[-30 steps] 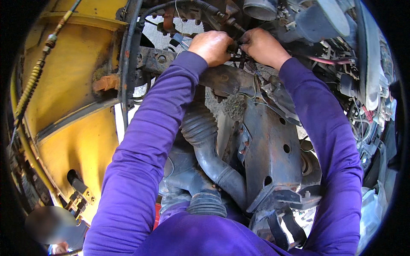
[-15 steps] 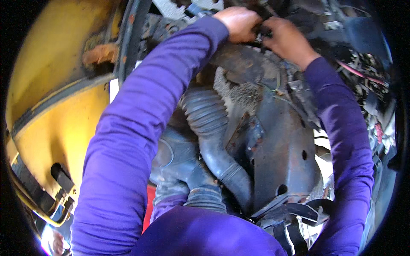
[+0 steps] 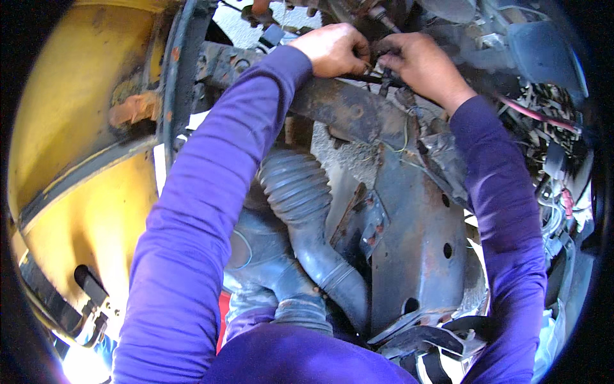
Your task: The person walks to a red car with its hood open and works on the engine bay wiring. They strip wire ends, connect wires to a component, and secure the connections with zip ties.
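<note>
Both my arms, in purple sleeves, reach up into a dirty engine bay. My left hand (image 3: pixel 332 48) is closed over a thin dark cable or rod (image 3: pixel 368 78) that runs along a rusty cross bar (image 3: pixel 345 109). My right hand (image 3: pixel 422 64) pinches a small black fitting (image 3: pixel 385 77) on the same cable, its fingers almost touching those of my left hand. What the fingertips grip is partly hidden.
A ribbed black rubber hose (image 3: pixel 300 192) curves down the middle. A rusty metal bracket with holes (image 3: pixel 416 249) lies to its right. Yellow body panel (image 3: pixel 83 147) fills the left. A bundle of wires and connectors (image 3: pixel 550 134) hangs at the right.
The view has shifted so my hands sit closer to the upper middle. Both hands stay together on the same spot, with small finger movements.
</note>
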The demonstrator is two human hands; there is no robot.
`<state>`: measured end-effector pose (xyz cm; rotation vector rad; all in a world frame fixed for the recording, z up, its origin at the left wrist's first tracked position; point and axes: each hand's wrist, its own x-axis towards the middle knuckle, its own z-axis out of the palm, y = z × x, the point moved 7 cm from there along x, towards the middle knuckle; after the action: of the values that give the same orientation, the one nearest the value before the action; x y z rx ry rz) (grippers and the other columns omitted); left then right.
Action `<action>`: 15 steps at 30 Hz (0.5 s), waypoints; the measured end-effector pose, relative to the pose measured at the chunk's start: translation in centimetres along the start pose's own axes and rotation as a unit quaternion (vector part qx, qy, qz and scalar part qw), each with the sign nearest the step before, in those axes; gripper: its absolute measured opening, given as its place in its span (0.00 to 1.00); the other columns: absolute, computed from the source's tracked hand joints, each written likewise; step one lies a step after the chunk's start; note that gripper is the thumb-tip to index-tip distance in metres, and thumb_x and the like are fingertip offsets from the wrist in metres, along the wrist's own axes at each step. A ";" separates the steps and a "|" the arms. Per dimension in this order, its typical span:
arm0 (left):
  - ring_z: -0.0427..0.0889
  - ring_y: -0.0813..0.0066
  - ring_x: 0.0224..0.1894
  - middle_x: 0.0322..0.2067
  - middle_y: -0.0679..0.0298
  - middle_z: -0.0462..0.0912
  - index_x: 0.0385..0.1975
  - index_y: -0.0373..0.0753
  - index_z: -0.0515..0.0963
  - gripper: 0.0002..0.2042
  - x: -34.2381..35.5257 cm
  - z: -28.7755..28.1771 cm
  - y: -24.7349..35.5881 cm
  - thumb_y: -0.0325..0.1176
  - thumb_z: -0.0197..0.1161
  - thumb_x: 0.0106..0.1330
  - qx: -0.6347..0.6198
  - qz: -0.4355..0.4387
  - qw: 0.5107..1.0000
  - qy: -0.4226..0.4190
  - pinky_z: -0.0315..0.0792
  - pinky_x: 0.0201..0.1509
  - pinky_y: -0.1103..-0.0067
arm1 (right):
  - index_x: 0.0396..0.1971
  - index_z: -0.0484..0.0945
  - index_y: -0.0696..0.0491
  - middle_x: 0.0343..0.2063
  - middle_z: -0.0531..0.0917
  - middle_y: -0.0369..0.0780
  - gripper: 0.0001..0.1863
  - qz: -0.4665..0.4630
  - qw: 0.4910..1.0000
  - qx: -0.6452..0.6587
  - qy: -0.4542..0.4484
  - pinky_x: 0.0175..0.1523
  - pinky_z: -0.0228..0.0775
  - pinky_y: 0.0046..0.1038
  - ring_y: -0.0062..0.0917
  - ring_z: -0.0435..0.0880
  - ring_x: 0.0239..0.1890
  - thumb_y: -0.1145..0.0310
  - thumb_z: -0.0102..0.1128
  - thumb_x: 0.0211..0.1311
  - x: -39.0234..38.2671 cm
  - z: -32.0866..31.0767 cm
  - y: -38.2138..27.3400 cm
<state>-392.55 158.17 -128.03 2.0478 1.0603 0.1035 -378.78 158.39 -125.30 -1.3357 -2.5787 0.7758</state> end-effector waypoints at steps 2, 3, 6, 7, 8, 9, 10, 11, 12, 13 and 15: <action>0.87 0.55 0.44 0.38 0.50 0.88 0.42 0.39 0.86 0.16 -0.2 -0.1 0.3 0.41 0.69 0.58 -0.005 -0.012 1.000 -0.011 0.78 0.53 0.66 | 0.45 0.85 0.57 0.39 0.86 0.52 0.14 0.006 0.999 0.038 -0.006 0.55 0.76 0.45 0.49 0.85 0.46 0.69 0.66 0.60 -0.1 0.0 -0.2; 0.88 0.55 0.44 0.38 0.50 0.88 0.42 0.38 0.86 0.16 -0.3 0.0 0.3 0.40 0.69 0.58 -0.013 -0.030 0.999 -0.008 0.78 0.53 0.66 | 0.45 0.85 0.56 0.39 0.86 0.52 0.14 0.009 0.999 0.032 -0.016 0.54 0.76 0.46 0.50 0.85 0.46 0.70 0.65 0.60 -0.1 0.1 -0.2; 0.88 0.55 0.43 0.38 0.50 0.89 0.41 0.38 0.87 0.15 0.0 0.2 -0.3 0.39 0.69 0.57 -0.033 -0.013 0.999 0.017 0.79 0.52 0.66 | 0.44 0.85 0.56 0.39 0.86 0.53 0.13 0.005 1.000 0.017 -0.025 0.53 0.76 0.46 0.50 0.84 0.46 0.69 0.63 0.61 0.1 0.1 -0.2; 0.88 0.55 0.43 0.37 0.51 0.89 0.39 0.39 0.87 0.14 0.0 0.2 -0.3 0.39 0.69 0.57 -0.035 -0.014 0.999 0.020 0.79 0.52 0.66 | 0.44 0.85 0.57 0.39 0.86 0.53 0.13 0.008 0.999 0.014 -0.032 0.53 0.76 0.47 0.50 0.84 0.46 0.69 0.63 0.61 0.2 0.3 -0.2; 0.88 0.55 0.42 0.36 0.51 0.89 0.37 0.39 0.88 0.13 0.0 0.2 -0.3 0.38 0.69 0.56 -0.036 -0.015 0.999 0.023 0.79 0.52 0.65 | 0.43 0.85 0.57 0.39 0.86 0.53 0.12 0.011 0.999 0.012 -0.040 0.53 0.76 0.47 0.51 0.84 0.46 0.69 0.63 0.62 0.3 0.5 -0.2; 0.88 0.54 0.43 0.37 0.50 0.88 0.39 0.39 0.87 0.14 0.1 0.3 -0.3 0.38 0.69 0.57 -0.036 -0.007 0.999 0.023 0.79 0.52 0.65 | 0.43 0.85 0.57 0.39 0.86 0.53 0.12 0.010 0.999 0.005 -0.041 0.53 0.75 0.47 0.51 0.84 0.46 0.69 0.63 0.62 0.1 0.7 0.0; 0.87 0.53 0.43 0.39 0.49 0.88 0.41 0.38 0.87 0.15 0.2 0.4 -0.3 0.38 0.68 0.57 -0.036 0.000 0.999 0.022 0.79 0.52 0.65 | 0.43 0.85 0.57 0.39 0.86 0.53 0.12 0.009 0.999 -0.001 -0.042 0.53 0.75 0.48 0.51 0.84 0.46 0.69 0.62 0.62 0.0 1.1 0.1; 0.87 0.53 0.44 0.40 0.49 0.88 0.43 0.37 0.86 0.16 0.3 0.5 -0.3 0.38 0.68 0.58 -0.035 0.007 0.999 0.021 0.78 0.53 0.65 | 0.43 0.84 0.57 0.39 0.86 0.54 0.12 0.008 0.999 -0.008 -0.042 0.53 0.75 0.48 0.51 0.84 0.46 0.69 0.62 0.62 -0.2 1.3 0.2; 0.87 0.52 0.44 0.40 0.49 0.88 0.44 0.37 0.86 0.16 0.3 0.3 -0.1 0.38 0.68 0.58 -0.026 0.003 1.000 0.018 0.78 0.53 0.65 | 0.43 0.84 0.57 0.39 0.85 0.55 0.12 0.010 0.999 0.016 -0.044 0.53 0.75 0.49 0.52 0.84 0.46 0.69 0.62 0.62 -0.1 1.3 0.0; 0.87 0.52 0.44 0.40 0.48 0.88 0.44 0.37 0.86 0.17 0.3 0.2 0.1 0.38 0.68 0.58 -0.016 0.000 1.000 0.015 0.78 0.53 0.64 | 0.42 0.84 0.58 0.39 0.85 0.55 0.12 0.008 0.999 0.015 -0.034 0.52 0.75 0.49 0.53 0.84 0.45 0.69 0.62 0.62 -0.2 1.3 0.1; 0.87 0.51 0.44 0.40 0.48 0.88 0.44 0.37 0.86 0.17 0.1 0.2 0.3 0.38 0.68 0.58 0.005 -0.010 1.000 0.012 0.78 0.53 0.64 | 0.41 0.84 0.59 0.38 0.85 0.55 0.11 0.005 1.000 0.010 -0.013 0.52 0.75 0.49 0.53 0.83 0.45 0.70 0.62 0.62 -0.2 0.9 0.0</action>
<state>-392.22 158.05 -127.96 2.0489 1.0980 0.1136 -378.93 157.84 -126.09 -1.3435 -2.5780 0.8250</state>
